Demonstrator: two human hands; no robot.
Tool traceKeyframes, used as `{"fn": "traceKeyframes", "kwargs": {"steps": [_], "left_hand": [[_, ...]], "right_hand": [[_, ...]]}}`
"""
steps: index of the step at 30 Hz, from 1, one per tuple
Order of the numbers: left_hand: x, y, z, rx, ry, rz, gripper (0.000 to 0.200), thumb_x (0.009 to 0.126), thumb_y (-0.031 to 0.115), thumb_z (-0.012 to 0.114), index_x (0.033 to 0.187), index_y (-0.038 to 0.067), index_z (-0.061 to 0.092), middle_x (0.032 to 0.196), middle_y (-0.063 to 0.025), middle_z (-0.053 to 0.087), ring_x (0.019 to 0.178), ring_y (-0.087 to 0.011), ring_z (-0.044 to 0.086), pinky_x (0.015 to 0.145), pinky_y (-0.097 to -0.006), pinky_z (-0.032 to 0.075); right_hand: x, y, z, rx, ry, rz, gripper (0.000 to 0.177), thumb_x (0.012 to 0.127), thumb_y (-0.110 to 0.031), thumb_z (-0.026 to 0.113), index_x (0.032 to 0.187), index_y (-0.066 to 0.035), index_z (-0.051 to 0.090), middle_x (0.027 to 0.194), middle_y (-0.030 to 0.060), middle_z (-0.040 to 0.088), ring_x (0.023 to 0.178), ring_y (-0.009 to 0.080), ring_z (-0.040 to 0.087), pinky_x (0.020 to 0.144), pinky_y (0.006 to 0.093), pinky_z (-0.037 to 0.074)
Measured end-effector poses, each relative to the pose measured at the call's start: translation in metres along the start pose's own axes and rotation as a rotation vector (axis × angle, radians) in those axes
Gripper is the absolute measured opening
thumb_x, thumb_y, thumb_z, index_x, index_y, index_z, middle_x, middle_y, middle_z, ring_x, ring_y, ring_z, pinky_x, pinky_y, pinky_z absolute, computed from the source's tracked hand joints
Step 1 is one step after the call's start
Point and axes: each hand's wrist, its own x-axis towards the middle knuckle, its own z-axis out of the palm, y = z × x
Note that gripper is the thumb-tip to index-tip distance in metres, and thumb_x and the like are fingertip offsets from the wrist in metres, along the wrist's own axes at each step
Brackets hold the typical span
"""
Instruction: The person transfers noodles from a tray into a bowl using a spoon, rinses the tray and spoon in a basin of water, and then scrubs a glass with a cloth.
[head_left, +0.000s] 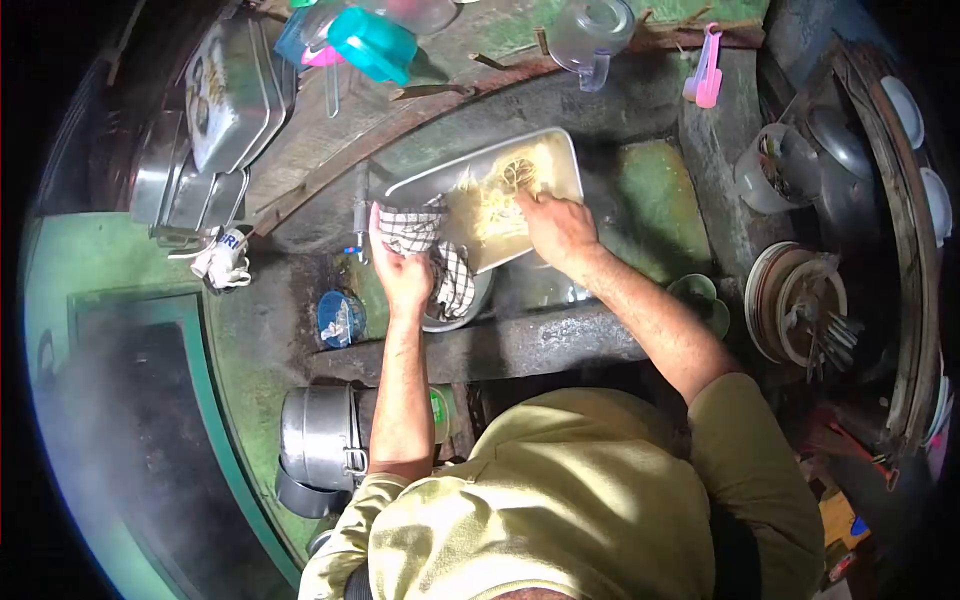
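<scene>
A rectangular metal tray (pixel 575 160) is tilted over the sink area, with pale yellow noodles (pixel 485 210) in it. My left hand (pixel 404 282) is closed around a black-and-white checkered cloth (pixel 455 282) at the tray's left end, and the cloth covers that edge. Over the tray's right side, my right hand (pixel 560 232) has its fingers bent together at the noodles. Thin dark curved lines show just beyond its fingertips; whether they belong to a utensil I cannot make out. Partly hidden beneath the tray is a round metal basin (pixel 480 308).
A tap (pixel 361 200) stands left of the tray, above a blue cup (pixel 340 318). Green bowls (pixel 700 298) sit to the right, near stacked plates (pixel 768 300). Metal trays (pixel 235 95) lean at upper left. A jug (pixel 592 35) and measuring spoons (pixel 708 70) hang along the back.
</scene>
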Motion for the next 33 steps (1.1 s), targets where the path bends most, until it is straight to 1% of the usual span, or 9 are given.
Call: {"fn": "traceKeyframes", "kwargs": {"steps": [1, 3, 8, 10, 15, 19, 24, 28, 33], "left_hand": [[-0.002, 0.002, -0.002, 0.116, 0.026, 0.050, 0.076, 0.074, -0.017, 0.049, 0.143, 0.000, 0.024, 0.124, -0.0137, 0.052, 0.112, -0.0180, 0.054, 0.099, -0.0306, 0.041], [-0.003, -0.003, -0.007, 0.074, 0.035, 0.031, 0.076, 0.073, -0.017, 0.049, 0.143, 0.000, 0.024, 0.124, -0.0136, 0.053, 0.112, -0.0181, 0.054, 0.099, -0.0301, 0.041], [-0.020, -0.027, -0.022, 0.111, 0.058, -0.022, 0.082, 0.066, -0.017, 0.045, 0.143, 0.000, 0.024, 0.128, -0.0153, 0.051, 0.117, -0.0209, 0.051, 0.103, -0.0306, 0.037], [-0.035, -0.021, -0.016, 0.125, 0.144, -0.095, 0.081, 0.065, -0.020, 0.041, 0.142, 0.001, 0.025, 0.127, -0.0123, 0.051, 0.114, -0.0189, 0.053, 0.101, -0.0296, 0.039], [-0.020, -0.087, -0.013, -0.206, 0.220, -0.636, 0.053, 0.062, -0.016, 0.042, 0.113, 0.000, 0.051, 0.100, -0.0083, 0.065, 0.092, -0.0184, 0.063, 0.085, -0.0308, 0.049], [-0.017, -0.116, -0.029, -0.154, 0.110, -0.877, 0.051, 0.064, -0.017, 0.043, 0.112, 0.001, 0.051, 0.104, -0.0069, 0.063, 0.097, -0.0180, 0.060, 0.088, -0.0306, 0.046], [-0.014, -0.132, -0.044, -0.106, -0.058, -0.788, 0.054, 0.066, -0.016, 0.046, 0.118, 0.000, 0.049, 0.105, -0.0070, 0.062, 0.100, -0.0170, 0.059, 0.091, -0.0304, 0.046], [-0.016, -0.167, -0.068, 0.033, -0.240, -0.661, 0.061, 0.071, -0.010, 0.059, 0.129, -0.002, 0.041, 0.113, -0.0113, 0.061, 0.105, -0.0185, 0.057, 0.094, -0.0310, 0.044], [0.009, -0.125, -0.084, -0.005, -0.264, -0.639, 0.051, 0.078, -0.005, 0.058, 0.127, -0.001, 0.046, 0.116, -0.0104, 0.061, 0.106, -0.0169, 0.057, 0.096, -0.0314, 0.043]], "right_hand": [[-0.002, -0.001, -0.003, -0.011, 0.004, -0.014, 0.023, 0.088, -0.009, 0.048, 0.109, -0.001, 0.052, 0.084, 0.0164, 0.063, 0.075, 0.0300, 0.067, 0.063, 0.0404, 0.056], [-0.009, -0.002, -0.018, -0.094, -0.225, -0.162, 0.022, 0.087, -0.008, 0.048, 0.107, -0.001, 0.053, 0.087, 0.0166, 0.064, 0.077, 0.0317, 0.067, 0.066, 0.0406, 0.056], [-0.010, -0.016, -0.043, -0.149, -0.057, -0.142, 0.025, 0.086, -0.009, 0.050, 0.109, 0.000, 0.056, 0.091, 0.0184, 0.063, 0.085, 0.0325, 0.066, 0.070, 0.0408, 0.056], [-0.010, -0.014, -0.031, -0.143, -0.387, -0.052, 0.029, 0.085, -0.006, 0.051, 0.113, 0.001, 0.056, 0.093, 0.0199, 0.063, 0.087, 0.0343, 0.065, 0.074, 0.0424, 0.055], [0.028, 0.022, -0.037, 0.120, -0.324, 0.148, 0.031, 0.080, -0.006, 0.053, 0.111, -0.004, 0.058, 0.098, 0.0182, 0.063, 0.092, 0.0365, 0.063, 0.079, 0.0471, 0.050], [0.038, 0.052, -0.036, 0.245, -0.198, 0.247, 0.019, 0.087, -0.006, 0.048, 0.102, -0.003, 0.060, 0.092, 0.0215, 0.064, 0.088, 0.0403, 0.061, 0.076, 0.0465, 0.048], [0.004, 0.085, -0.017, 0.202, -0.122, 0.151, 0.018, 0.087, -0.012, 0.050, 0.101, -0.006, 0.060, 0.090, 0.0210, 0.064, 0.086, 0.0404, 0.061, 0.076, 0.0491, 0.047], [0.000, 0.052, -0.011, 0.171, -0.169, 0.221, 0.018, 0.085, -0.013, 0.052, 0.101, -0.006, 0.060, 0.091, 0.0208, 0.064, 0.085, 0.0404, 0.061, 0.076, 0.0484, 0.048], [0.013, -0.014, 0.004, -0.076, -0.262, 0.091, 0.018, 0.084, -0.016, 0.051, 0.097, -0.007, 0.061, 0.090, 0.0169, 0.066, 0.081, 0.0358, 0.064, 0.073, 0.0454, 0.051]]}}
